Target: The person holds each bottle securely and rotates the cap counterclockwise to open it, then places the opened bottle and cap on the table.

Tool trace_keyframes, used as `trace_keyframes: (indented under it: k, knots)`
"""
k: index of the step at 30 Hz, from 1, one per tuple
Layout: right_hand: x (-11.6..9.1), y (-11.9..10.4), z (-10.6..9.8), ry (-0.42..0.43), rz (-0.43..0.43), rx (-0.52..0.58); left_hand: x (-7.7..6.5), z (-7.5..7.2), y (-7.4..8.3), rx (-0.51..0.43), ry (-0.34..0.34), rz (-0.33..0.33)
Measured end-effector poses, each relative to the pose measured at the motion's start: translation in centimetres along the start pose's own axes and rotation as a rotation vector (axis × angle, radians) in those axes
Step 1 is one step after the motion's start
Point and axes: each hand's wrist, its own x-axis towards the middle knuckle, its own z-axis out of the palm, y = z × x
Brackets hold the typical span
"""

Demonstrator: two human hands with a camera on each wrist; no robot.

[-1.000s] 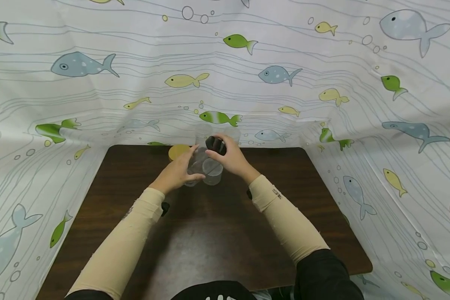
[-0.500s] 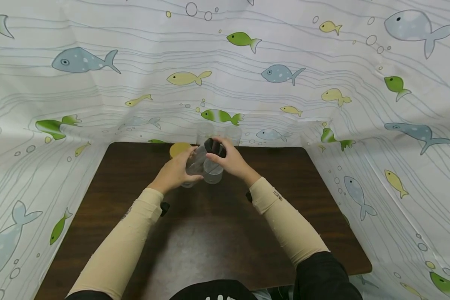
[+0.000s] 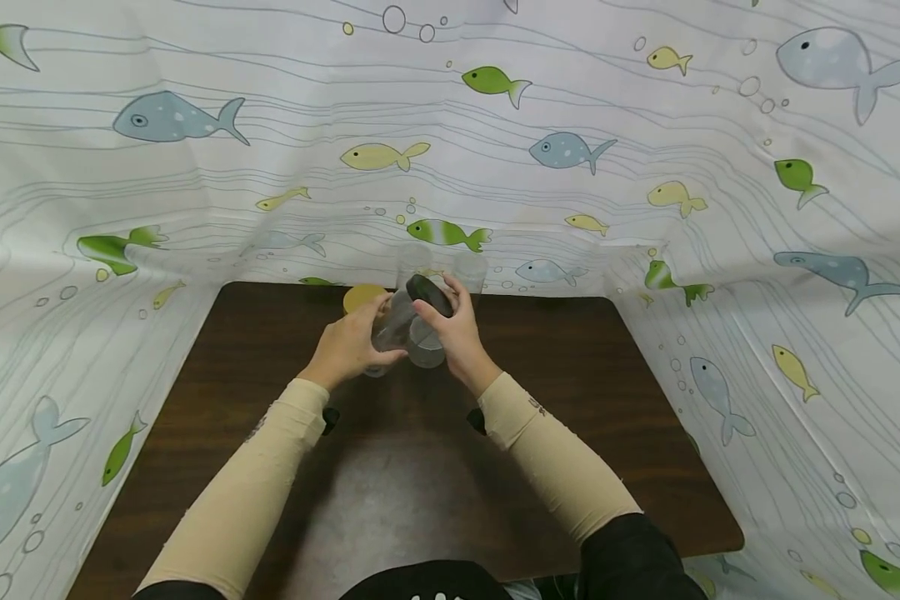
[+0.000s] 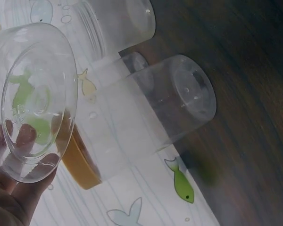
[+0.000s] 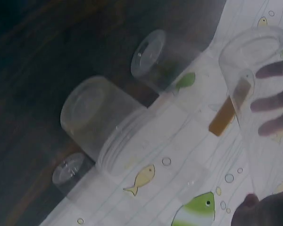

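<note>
Over the far middle of the table, my left hand (image 3: 348, 340) grips a clear plastic jar (image 3: 393, 323) that leans to the right. My right hand (image 3: 461, 333) holds the round black lid (image 3: 424, 292) at the jar's upper end, thumb on the near side and fingers on the far side. In the left wrist view the jar's round clear base (image 4: 37, 99) fills the left side, fingers showing through it. Upright behind it is another clear jar (image 4: 179, 94) with a yellow lid (image 4: 82, 162). A frosted open jar (image 5: 96, 115) stands nearest the right hand.
Two clear containers, one on the left (image 3: 414, 258) and one on the right (image 3: 471, 267), stand at the back by the fish-print sheet (image 3: 285, 125). That sheet rises behind and beside the dark wooden table (image 3: 390, 483).
My right hand has turned at the wrist, its forearm shifting left, and the black lid has tilted with it. The left hand keeps its grip on the jar almost in place.
</note>
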Motion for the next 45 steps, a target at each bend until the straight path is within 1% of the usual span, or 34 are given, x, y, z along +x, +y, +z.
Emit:
trace_keyframes:
  k: [3, 7, 11, 14, 17, 23, 28, 31, 35, 39, 45]
  knots:
    - [-0.2, 0.3, 0.2, 0.037, -0.024, 0.056, 0.1, 0.2, 0.1, 0.012, 0.017, 0.006]
    - [-0.2, 0.5, 0.3, 0.056, -0.053, 0.041, 0.1, 0.2, 0.3, 0.010, 0.055, 0.010]
    - [-0.3, 0.4, 0.3, 0.053, -0.060, 0.041, 0.1, 0.2, 0.5, -0.001, 0.061, 0.009]
    - [-0.3, 0.5, 0.1, 0.036, -0.068, 0.060, 0.2, 0.3, 0.5, -0.007, 0.061, 0.006]
    - [-0.3, 0.5, -0.2, 0.015, -0.093, 0.056, 0.3, 0.3, 0.5, -0.004, 0.061, 0.006]
    - [-0.2, 0.6, -0.8, -0.028, -0.146, 0.033, 0.4, 0.2, 0.4, 0.003, 0.037, 0.020]
    - [-0.2, 1.1, -1.2, -0.076, -0.152, 0.072, 0.4, 0.2, 0.3, -0.011, 0.013, 0.017]
    - [-0.2, 1.4, -1.4, -0.087, -0.163, 0.096, 0.4, 0.2, 0.3, -0.022, -0.003, 0.026]
    - [-0.1, 1.6, -1.7, -0.097, -0.185, 0.099, 0.5, 0.2, 0.2, -0.055, -0.016, 0.035]
    - [0.1, 1.7, -1.7, -0.109, -0.195, 0.077, 0.6, 0.2, 0.2, -0.104, -0.038, 0.016]
    - [0.1, 1.4, -1.7, -0.096, -0.203, 0.030, 0.6, 0.4, 0.1, -0.149, -0.112, -0.038]
